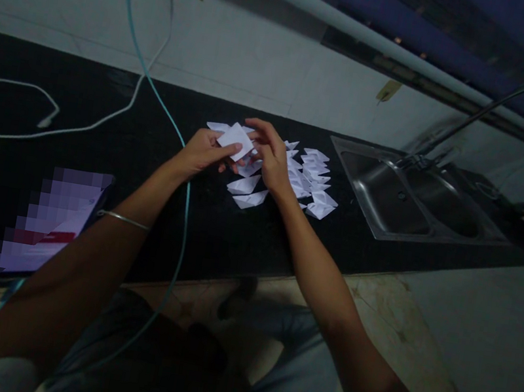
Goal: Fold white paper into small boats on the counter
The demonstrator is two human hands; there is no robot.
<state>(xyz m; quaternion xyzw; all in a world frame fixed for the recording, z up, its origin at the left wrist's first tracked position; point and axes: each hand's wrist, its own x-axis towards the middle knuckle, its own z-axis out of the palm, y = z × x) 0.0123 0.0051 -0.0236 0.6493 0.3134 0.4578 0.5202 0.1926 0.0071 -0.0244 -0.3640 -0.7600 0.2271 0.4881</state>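
Observation:
A small folded square of white paper (235,141) is pinched in my left hand (202,152), the thumb lying across its face and the fingers beneath. Close at its right edge is my right hand (271,154), its fingers apart and curved toward the paper. Whether a right fingertip touches the paper I cannot make out. Under and around both hands lie several folded white paper pieces (314,171) shaped like little boats, in rough rows on the black countertop (151,139). My hands and wrists cover some of them.
A steel double sink (393,203) with a curved faucet (495,104) is on the right. At the left lies a tablet-like device (53,223) with a lit, partly blurred screen. A teal cable (184,223) crosses the counter and hangs over its front edge; a white cable (94,124) runs left.

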